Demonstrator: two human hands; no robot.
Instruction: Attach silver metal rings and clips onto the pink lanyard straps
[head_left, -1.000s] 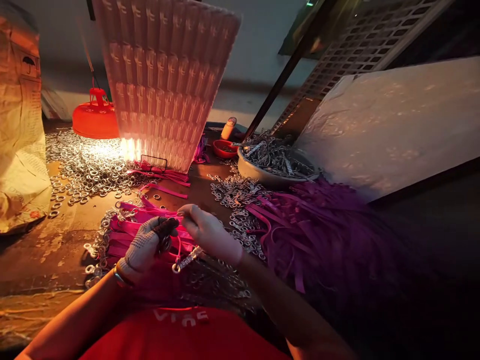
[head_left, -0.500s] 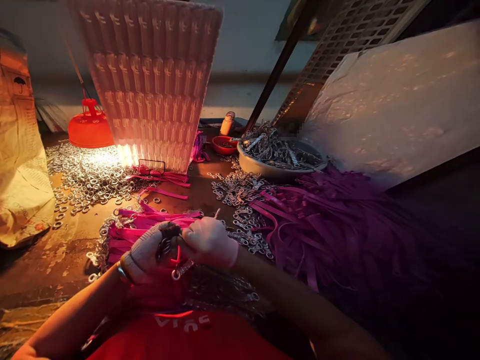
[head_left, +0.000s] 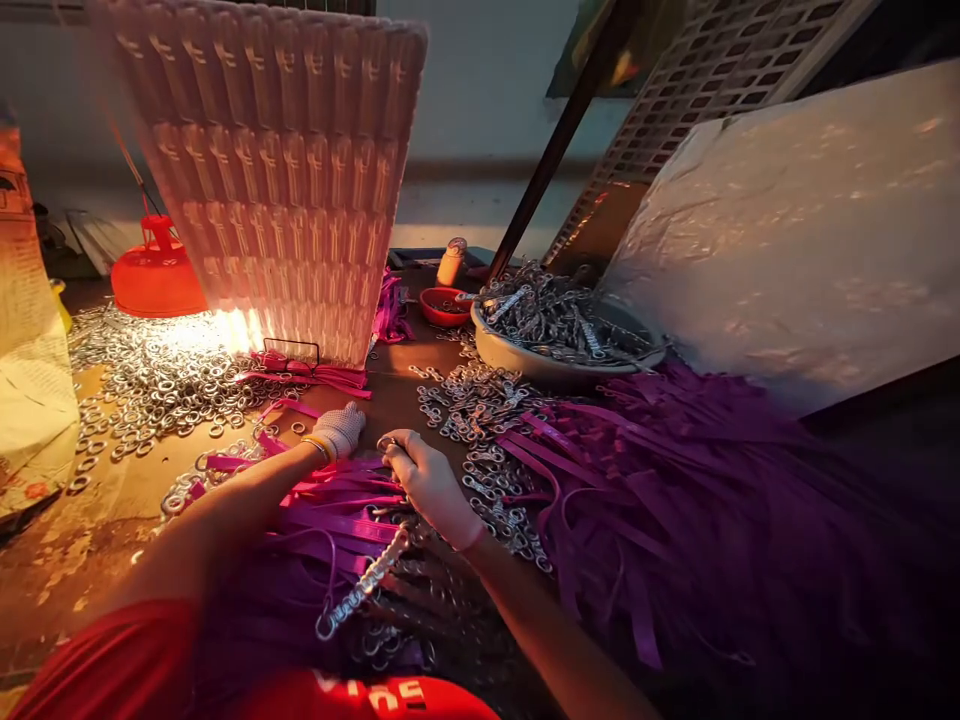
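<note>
My left hand (head_left: 341, 430), in a dotted white glove, reaches over the far edge of a layer of pink-purple straps (head_left: 337, 525). Its fingers are curled and mostly hidden, so what they hold is unclear. Close by on the right, my gloved right hand (head_left: 431, 490) pinches a small metal ring (head_left: 387, 443) between thumb and finger. Below it, a silver linked chain piece (head_left: 364, 585) with a ring at its lower end lies slanted across the straps. More dark metal pieces lie near my lap.
A red lamp (head_left: 159, 280) lights a heap of metal rings (head_left: 180, 375) at left, beside an upright clear ridged plastic sheet (head_left: 277, 190). To the right are metal clasps (head_left: 480, 400), a basin (head_left: 517, 355) of metal pieces, a red bowl (head_left: 446, 308) and a purple strap pile (head_left: 675, 470).
My hands were together working at a strap and metal piece; they have parted. The left has moved forward and away, and the right now pinches a ring. The chain piece rests on the straps.
</note>
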